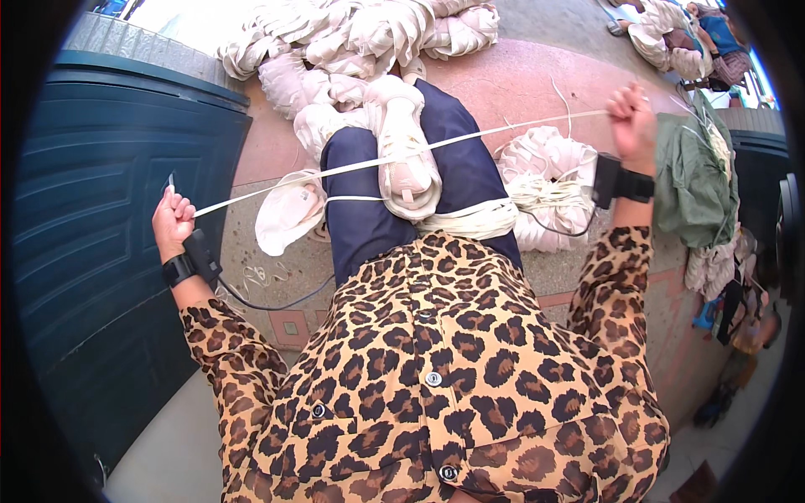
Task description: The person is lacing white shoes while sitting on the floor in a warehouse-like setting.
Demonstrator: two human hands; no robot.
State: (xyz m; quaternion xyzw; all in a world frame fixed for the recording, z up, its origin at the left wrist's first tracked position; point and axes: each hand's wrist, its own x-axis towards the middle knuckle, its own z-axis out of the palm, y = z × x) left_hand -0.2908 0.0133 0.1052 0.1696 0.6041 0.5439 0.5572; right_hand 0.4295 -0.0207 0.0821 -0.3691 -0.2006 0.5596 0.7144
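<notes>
Head view. Landmark: the lap bundle (409,159), a pale pink and white bundle of folded cloth lying lengthwise between the thighs of the seated wearer.

The cream strip (352,168) runs nearly straight across the near view, passing over the lap bundle; contact between the two cannot be determined. It slopes upward from left to right.

The left hand (173,220) is to the left of the lap bundle, fingers curled closed and gripping one end of the strip. A thin dark object (172,179) projects above this fist; its kind is unclear. The right hand (631,121) is to the right of the lap bundle and farther forward, fingers bent around the strip's other end; fingertip detail is blurred.

A hank of cream strips (470,220) lies across the right thigh, just beside the near end of the lap bundle. Right of the lap bundle, on the floor, sits a tied bundle (549,172) wrapped with similar strips. Left of it lies a flat pale cloth piece (288,215). Beyond its far end is a heap of bundles (360,38). Well to its left stands a dark blue panelled door (117,168).
</notes>
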